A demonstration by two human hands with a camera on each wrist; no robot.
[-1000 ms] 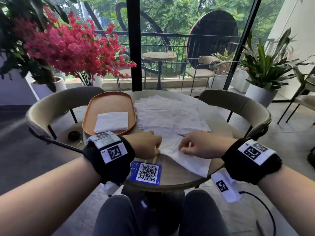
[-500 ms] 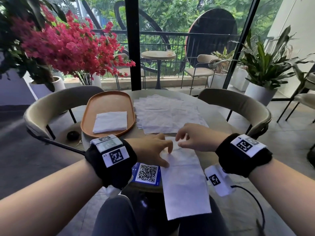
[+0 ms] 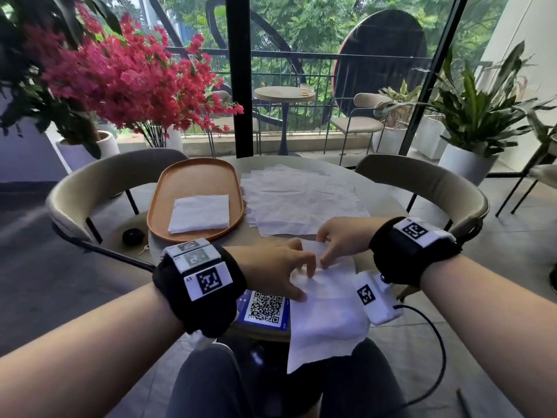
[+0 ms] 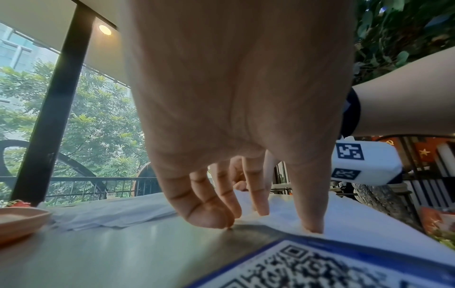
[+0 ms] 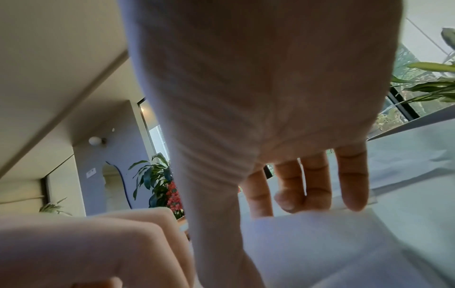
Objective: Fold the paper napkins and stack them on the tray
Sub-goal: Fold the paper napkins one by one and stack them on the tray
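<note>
A white paper napkin (image 3: 325,321) lies at the near edge of the round table (image 3: 381,203), its lower half hanging over the rim. My left hand (image 3: 301,282) presses its left side with spread, straight fingers (image 4: 261,204). My right hand (image 3: 324,254) pinches the napkin's far edge (image 5: 320,243) and lifts it slightly. An oval brown tray (image 3: 196,182) at the left holds one folded napkin (image 3: 200,213). A loose pile of unfolded napkins (image 3: 301,200) covers the table's middle.
A blue QR-code card (image 3: 265,307) lies flat beside my left hand. Beige chairs stand to the left (image 3: 90,188) and right (image 3: 437,182); a small black object (image 3: 132,236) sits on the left seat. Red flowers and potted plants line the window.
The napkin swung from a slant to hang straight over the near table edge. My left hand spread flat on it, and my right hand lifted the far edge.
</note>
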